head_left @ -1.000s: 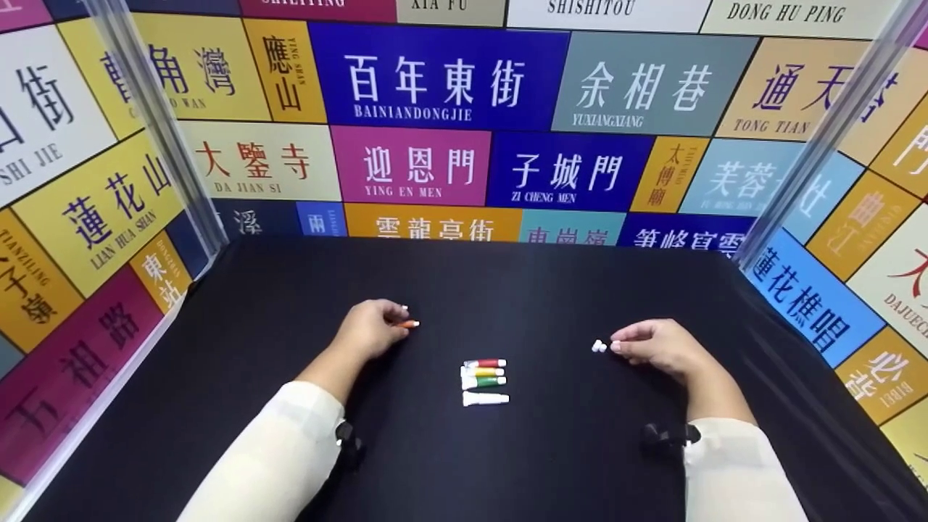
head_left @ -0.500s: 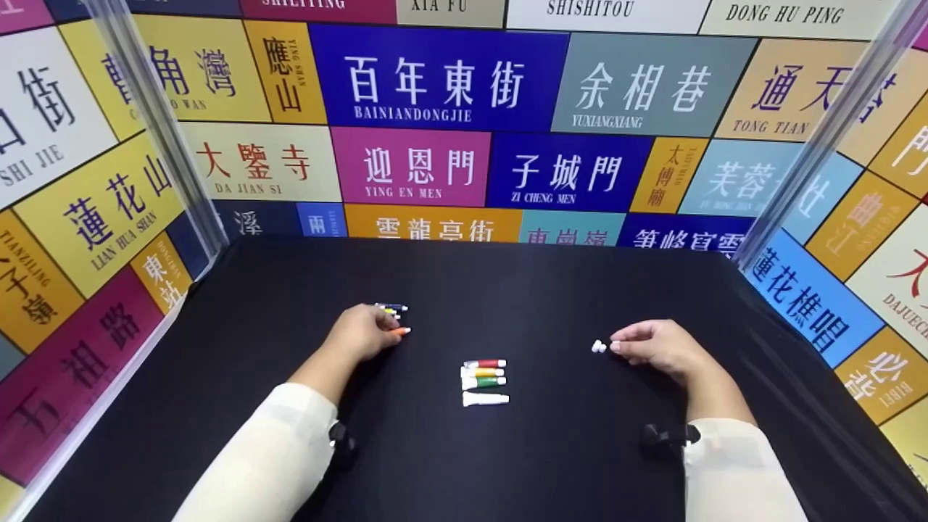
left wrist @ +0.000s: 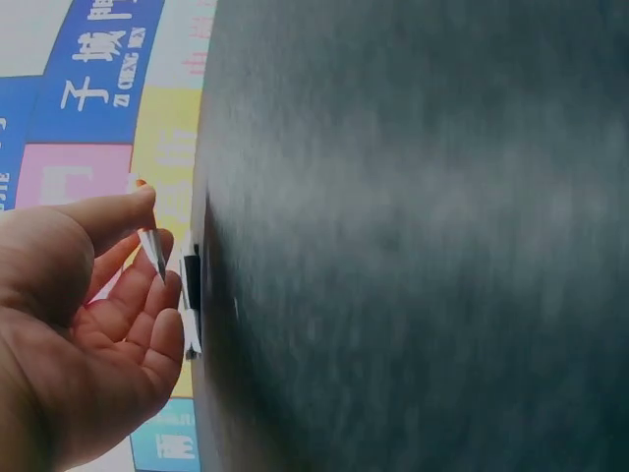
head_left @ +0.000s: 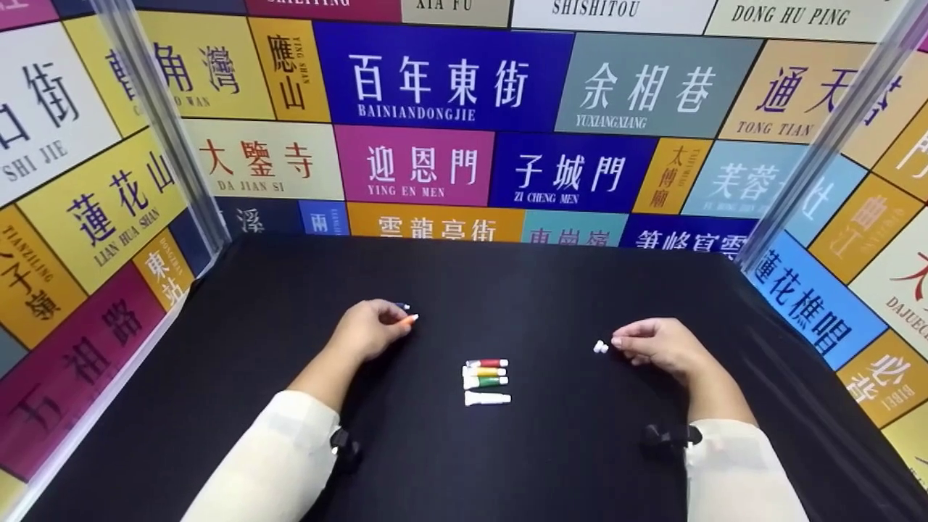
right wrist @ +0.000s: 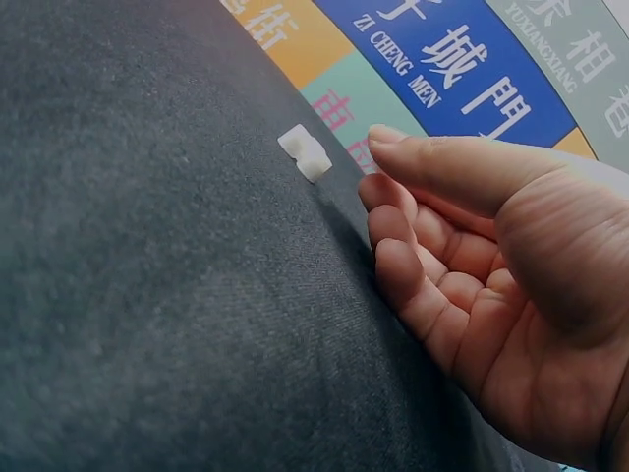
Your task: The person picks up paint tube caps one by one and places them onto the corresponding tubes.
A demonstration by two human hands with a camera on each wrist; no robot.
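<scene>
Pinching an orange tube (head_left: 409, 320) in the left hand (head_left: 373, 332), over the left side of the tabletop (head_left: 522, 293), slanted away and rightward to a pale tip. Got a row of four tubes (head_left: 490, 381) between hands, nearer the left. Gripping nothing visible in the loosely curled right hand (head_left: 658, 345), just beside two white pieces (head_left: 600, 347). Can barely make out a dark tube (head_left: 403, 306), mostly hidden behind the left hand.

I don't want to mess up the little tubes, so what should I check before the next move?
1. Left hand pinching the orange tube: ok.
2. Red tube, yellow tube, green tube and white tube lying on the black cloth: ok.
3. White pieces near the right hand: ok.
4. Right hand free: cannot tell, fingertips partly hidden.
5. Dark tube in full view: not ok, left hand partly covers it.
</scene>
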